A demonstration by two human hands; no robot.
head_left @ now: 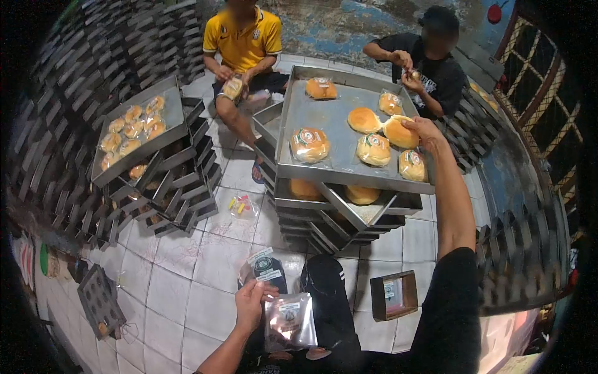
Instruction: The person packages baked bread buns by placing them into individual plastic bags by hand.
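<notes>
My right hand (426, 133) reaches over the top metal tray (346, 163) and grips a bare golden bun (400, 133). That bun touches a second unwrapped bun (363, 119) on its left. Several bagged buns lie around them, among them one bagged bun (373, 149) just in front and another (412, 166) below my wrist. Low over my lap, my left hand (251, 304) has its fingers closed on a clear plastic bag (291, 321) with a printed label. More printed plastic (265, 267) shows just beyond these fingers.
Under the top tray stands a crisscrossed stack of trays (330, 218). Another stack at left carries bagged buns (132, 130). Two people sit opposite, one in a yellow shirt (243, 38), one in black (436, 65), handling small items. A small box (394, 296) rests on the tiled floor.
</notes>
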